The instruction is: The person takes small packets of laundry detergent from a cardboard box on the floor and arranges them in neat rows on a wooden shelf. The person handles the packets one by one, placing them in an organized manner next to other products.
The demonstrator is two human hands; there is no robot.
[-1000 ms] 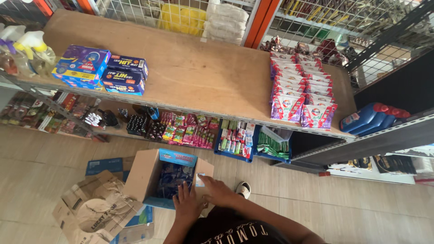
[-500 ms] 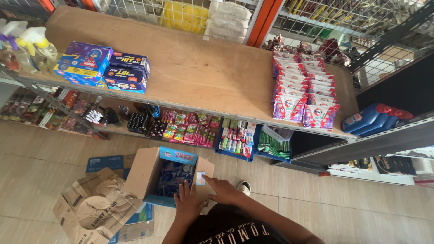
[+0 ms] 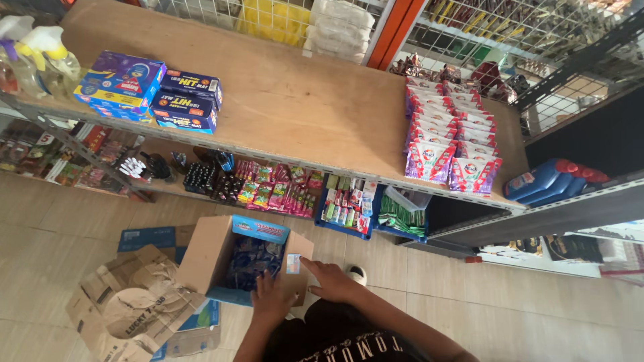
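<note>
A person is bending over an open carton [image 3: 221, 258] standing on the tiled floor [image 3: 537, 315], seen from above. The left hand [image 3: 272, 298] is resting on the carton's near rim, its fingers curling over the edge toward the dark blue packets [image 3: 251, 258] lying inside; whether it is grasping a packet cannot be told. The right hand [image 3: 332, 281] is lying just beside the left one, at the carton's near right corner, with fingers extended and flat, touching a side flap bearing a small pale label [image 3: 293, 263]; it is gripping nothing. Left of both hands, flattened cardboard [image 3: 127, 308] is lying on the floor against the carton. Beyond the hands, a low shelf [image 3: 268, 188] is holding small colourful packs and dark bottles. Above it, a wide wooden shelf [image 3: 302, 107] is carrying blue boxes [image 3: 151, 94] far to the left of the hands and rows of pink-and-white pouches [image 3: 449, 141] to the right. Blue bottles [image 3: 553, 179] are lying on a shelf farther right. A shoe [image 3: 357, 274] is showing just beyond the right hand.
</note>
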